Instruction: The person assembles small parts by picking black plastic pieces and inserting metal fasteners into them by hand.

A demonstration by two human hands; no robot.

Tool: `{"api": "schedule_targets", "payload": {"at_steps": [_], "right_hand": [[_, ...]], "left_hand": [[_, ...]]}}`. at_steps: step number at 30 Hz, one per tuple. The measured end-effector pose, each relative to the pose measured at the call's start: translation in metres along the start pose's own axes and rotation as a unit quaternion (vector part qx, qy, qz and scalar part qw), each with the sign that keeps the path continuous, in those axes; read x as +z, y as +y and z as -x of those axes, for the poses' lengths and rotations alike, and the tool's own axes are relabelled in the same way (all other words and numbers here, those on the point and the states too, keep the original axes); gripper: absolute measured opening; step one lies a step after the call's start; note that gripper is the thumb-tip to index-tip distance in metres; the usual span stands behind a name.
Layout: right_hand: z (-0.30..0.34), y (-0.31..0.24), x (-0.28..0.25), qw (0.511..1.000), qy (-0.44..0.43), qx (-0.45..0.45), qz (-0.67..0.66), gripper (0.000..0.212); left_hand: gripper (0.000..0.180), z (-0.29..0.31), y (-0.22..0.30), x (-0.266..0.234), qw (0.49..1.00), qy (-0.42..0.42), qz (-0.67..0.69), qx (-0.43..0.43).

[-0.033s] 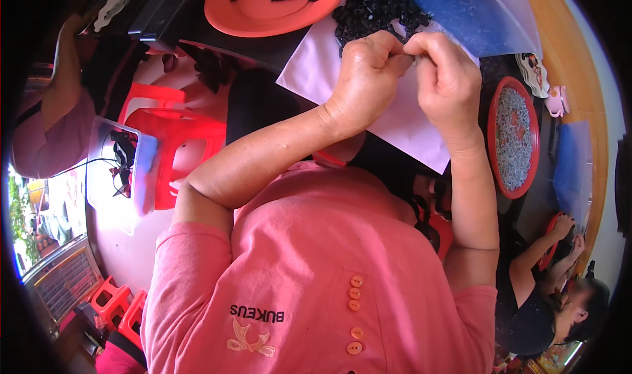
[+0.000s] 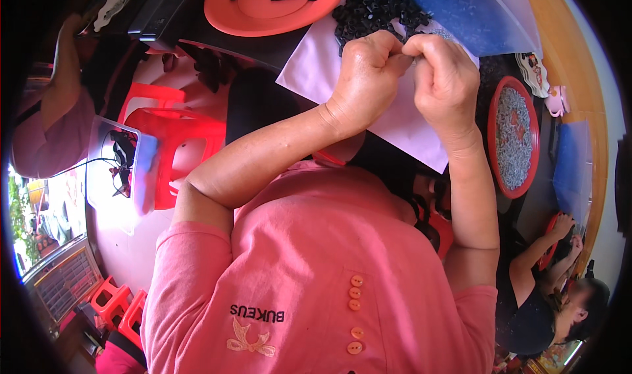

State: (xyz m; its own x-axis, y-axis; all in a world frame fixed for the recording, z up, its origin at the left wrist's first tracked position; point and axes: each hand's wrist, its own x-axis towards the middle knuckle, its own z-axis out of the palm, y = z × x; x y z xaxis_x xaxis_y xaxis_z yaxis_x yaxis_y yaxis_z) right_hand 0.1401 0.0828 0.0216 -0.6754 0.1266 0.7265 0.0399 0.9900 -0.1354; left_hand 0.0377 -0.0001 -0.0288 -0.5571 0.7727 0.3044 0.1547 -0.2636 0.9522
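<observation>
My left hand (image 2: 370,74) and my right hand (image 2: 446,78) meet fingertip to fingertip above a white sheet (image 2: 411,137). Both are closed in a pinch, and whatever lies between the fingers is hidden. Just beyond them, a heap of small black plastic parts (image 2: 375,8) is piled on the sheet. Some small silvery pieces (image 2: 442,33) show behind my right hand. A round orange-red plate (image 2: 263,18) to the left of the heap carries several black parts.
On the right stands a red basin (image 2: 492,127) full of small silvery metal pieces (image 2: 513,137). A blue-lined translucent tray (image 2: 477,12) lies beyond the heap. Red plastic stools (image 2: 191,127) and a clear bin (image 2: 95,170) stand left. Other people sit at left and lower right (image 2: 526,321).
My right hand has turned slightly and shifted a little to the left, uncovering some silvery pieces behind it. My left hand stays almost still.
</observation>
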Motion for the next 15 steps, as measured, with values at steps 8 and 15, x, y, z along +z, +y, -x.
{"api": "schedule_targets", "payload": {"at_steps": [8, 15], "right_hand": [[0.0092, -0.0045, -0.0007, 0.982, 0.039, 0.147, -0.113, 0.027], [0.0048, -0.0009, 0.0009, 0.998, 0.033, -0.040, 0.042, 0.025]], "left_hand": [[0.003, 0.0011, -0.0016, 0.0013, 0.999, 0.004, -0.028, 0.025], [0.008, 0.0005, 0.0079, 0.0035, 1.000, 0.017, -0.016, 0.000]]}}
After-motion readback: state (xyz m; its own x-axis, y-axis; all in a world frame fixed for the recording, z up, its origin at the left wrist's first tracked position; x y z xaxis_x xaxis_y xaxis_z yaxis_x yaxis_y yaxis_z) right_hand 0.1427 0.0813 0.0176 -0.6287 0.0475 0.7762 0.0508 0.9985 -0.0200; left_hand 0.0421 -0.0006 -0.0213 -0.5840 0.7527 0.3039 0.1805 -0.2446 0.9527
